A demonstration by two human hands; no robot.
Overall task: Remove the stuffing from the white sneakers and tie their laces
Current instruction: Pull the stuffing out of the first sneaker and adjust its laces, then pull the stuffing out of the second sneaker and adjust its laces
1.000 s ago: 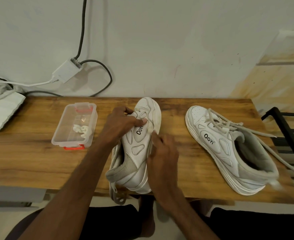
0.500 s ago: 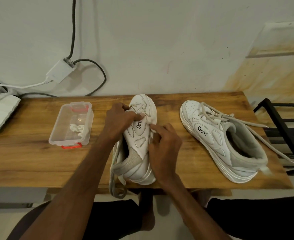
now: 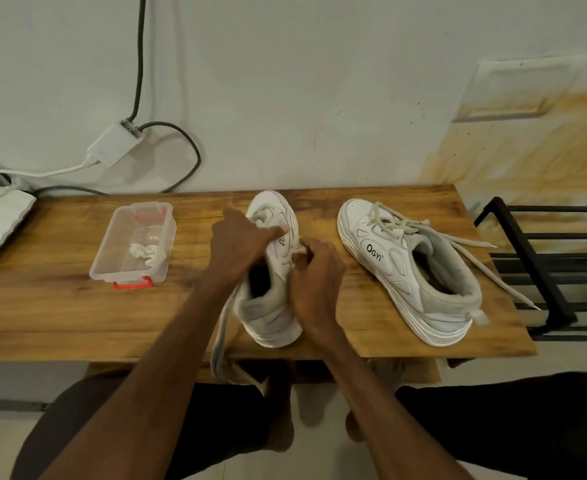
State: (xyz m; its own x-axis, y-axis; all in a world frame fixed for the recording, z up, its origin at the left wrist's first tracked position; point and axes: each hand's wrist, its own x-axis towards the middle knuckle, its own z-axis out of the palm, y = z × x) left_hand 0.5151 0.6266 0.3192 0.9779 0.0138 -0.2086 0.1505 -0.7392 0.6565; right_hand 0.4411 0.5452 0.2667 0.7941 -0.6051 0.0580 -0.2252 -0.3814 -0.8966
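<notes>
sneaker (image 3: pixel 268 308) lies toe-away; left hand (image 3: pixel 240 244) grips its upper, right hand (image 3: pixel 314 275) pinches lace (image 3: pixel 297 251) on its right side

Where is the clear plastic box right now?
In the head view, the box sits on the left half of the table, just left of the middle sneaker.

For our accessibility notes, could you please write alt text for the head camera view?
A person's left hand grips a white sneaker at the middle of a wooden table while the right hand pinches its lace. A second sneaker with loose laces lies to the right; a clear plastic box holding white stuffing sits to the left.
</notes>
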